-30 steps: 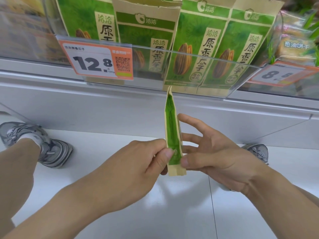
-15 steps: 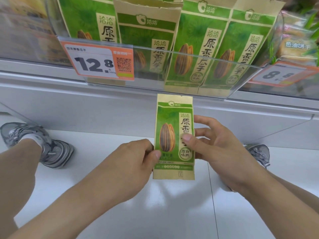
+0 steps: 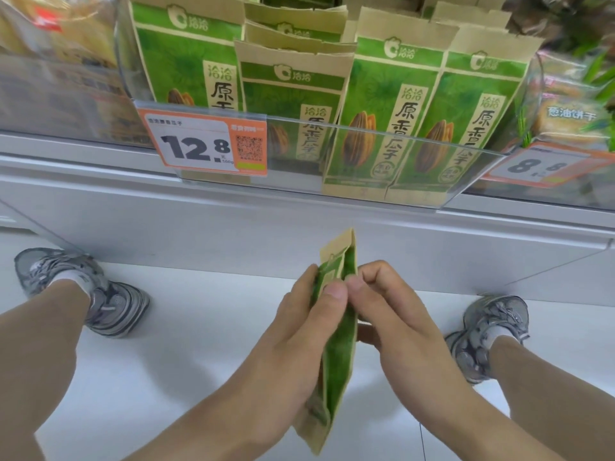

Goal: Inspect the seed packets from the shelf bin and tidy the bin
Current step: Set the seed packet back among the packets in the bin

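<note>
A green and tan seed packet (image 3: 337, 354) is held edge-on below the shelf, so only its narrow side fold shows. My left hand (image 3: 299, 337) grips it from the left, thumb pressed on its upper edge. My right hand (image 3: 389, 321) pinches the same packet from the right with curled fingers. Above, the clear shelf bin (image 3: 366, 181) holds several matching seed packets (image 3: 382, 121) standing upright in rows, some leaning.
An orange price tag (image 3: 203, 144) reading 12.8 hangs on the bin's front. A second tag (image 3: 545, 164) marks the neighbouring bin of biscuit packs (image 3: 572, 108) on the right. A white shelf ledge (image 3: 166, 221) runs below. My grey shoes (image 3: 100, 294) stand on the white floor.
The packet showed its side, then its printed front, and is now turned edge-on again and held lower. My right fingers have curled in onto it.
</note>
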A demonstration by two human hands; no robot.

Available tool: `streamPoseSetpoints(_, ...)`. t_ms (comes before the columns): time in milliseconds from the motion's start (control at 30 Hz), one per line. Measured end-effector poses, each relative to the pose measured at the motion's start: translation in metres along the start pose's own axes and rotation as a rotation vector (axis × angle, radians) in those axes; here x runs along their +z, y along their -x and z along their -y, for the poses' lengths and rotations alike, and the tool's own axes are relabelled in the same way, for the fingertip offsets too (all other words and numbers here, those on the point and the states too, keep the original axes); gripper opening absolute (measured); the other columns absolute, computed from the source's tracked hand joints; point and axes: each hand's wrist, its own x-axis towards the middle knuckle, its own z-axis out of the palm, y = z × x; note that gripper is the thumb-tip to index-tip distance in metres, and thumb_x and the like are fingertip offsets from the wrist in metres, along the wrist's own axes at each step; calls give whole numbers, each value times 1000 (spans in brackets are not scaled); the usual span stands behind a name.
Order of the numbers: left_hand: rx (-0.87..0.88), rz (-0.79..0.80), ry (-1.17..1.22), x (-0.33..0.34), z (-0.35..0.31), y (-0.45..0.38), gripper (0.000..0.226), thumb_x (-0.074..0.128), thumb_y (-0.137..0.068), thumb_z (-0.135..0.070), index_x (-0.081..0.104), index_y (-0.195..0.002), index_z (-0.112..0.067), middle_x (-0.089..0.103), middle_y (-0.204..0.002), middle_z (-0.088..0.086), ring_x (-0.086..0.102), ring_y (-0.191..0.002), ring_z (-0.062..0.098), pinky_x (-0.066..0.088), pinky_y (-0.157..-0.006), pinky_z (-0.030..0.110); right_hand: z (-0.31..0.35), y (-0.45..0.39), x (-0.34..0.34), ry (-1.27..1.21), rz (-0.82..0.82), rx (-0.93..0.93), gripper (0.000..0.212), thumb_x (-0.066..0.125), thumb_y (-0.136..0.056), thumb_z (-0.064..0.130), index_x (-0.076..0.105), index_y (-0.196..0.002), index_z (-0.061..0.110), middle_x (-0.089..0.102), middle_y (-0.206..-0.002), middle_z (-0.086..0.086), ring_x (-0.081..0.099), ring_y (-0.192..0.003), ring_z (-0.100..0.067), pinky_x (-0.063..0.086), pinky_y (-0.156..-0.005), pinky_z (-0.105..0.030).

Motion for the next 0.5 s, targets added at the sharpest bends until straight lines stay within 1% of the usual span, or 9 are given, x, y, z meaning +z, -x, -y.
streamPoseSetpoints(33,-1,-9,4,1,4,0,55,43,-75,-89,49,-124,-65,63,-118,-33,59,-113,-10,45,-102,34,0,2,2,-24,14,9,37,62,-98,35,54,-85,0,62,-70,-7,61,-61,-16,54,-61,-23)
streamPoseSetpoints(67,15,-22,12,2,7,0,56,41,-75,-91,52,-122,-61,66,-107,-32,62,-101,-10,47,-94,31,-1,3,3,-40,21,14,32,57,-94,31,53,-81,1,59,-68,-8,58,-60,-18,54,-59,-24)
streamPoseSetpoints(100,17,-20,26,4,8,-1,57,42,-75,-90,55,-120,-57,69,-97,-27,64,-92,-6,46,-88,30,-2,4,3,-48,20,20,30,54,-90,28,53,-80,0,56,-65,-8,55,-59,-19,52,-56,-24)
streamPoseSetpoints(167,2,-2,63,5,10,-2,54,45,-74,-82,61,-113,-49,69,-86,-17,65,-83,5,47,-80,32,-4,2,2,-70,20,34,32,52,-87,27,49,-80,-4,51,-61,-5,51,-55,-20,47,-52,-24)
streamPoseSetpoints(200,-5,6,76,4,11,-2,52,46,-73,-79,63,-109,-45,69,-85,-13,64,-81,8,47,-78,31,-3,1,2,-77,20,41,32,52,-87,26,47,-79,-5,50,-61,-5,50,-54,-21,46,-52,-25)
streamPoseSetpoints(267,-22,31,108,2,7,-2,50,45,-79,-75,64,-104,-36,69,-82,-11,62,-76,9,49,-74,22,-1,0,0,-81,25,39,32,54,-86,27,46,-75,-2,49,-62,-6,49,-54,-22,45,-51,-26)
streamPoseSetpoints(367,-25,57,104,2,2,-2,52,36,-84,-70,62,-105,-29,67,-77,-13,60,-70,6,49,-71,15,1,-1,-1,-67,25,31,32,58,-85,30,50,-75,2,52,-62,-8,51,-53,-24,47,-51,-28)
streamPoseSetpoints(433,-19,27,106,2,-1,-3,61,35,-89,-76,62,-110,-26,66,-75,-14,61,-68,3,50,-68,14,0,-2,-3,-61,29,26,30,65,-84,32,56,-85,3,57,-66,-9,56,-55,-24,50,-54,-29)
streamPoseSetpoints(500,-3,-33,119,1,0,-7,66,35,-83,-71,61,-117,-22,69,-75,-11,64,-69,4,52,-65,15,-3,-3,-4,-15,57,34,36,77,-77,34,61,-98,10,62,-76,-9,60,-61,-24,52,-61,-31)
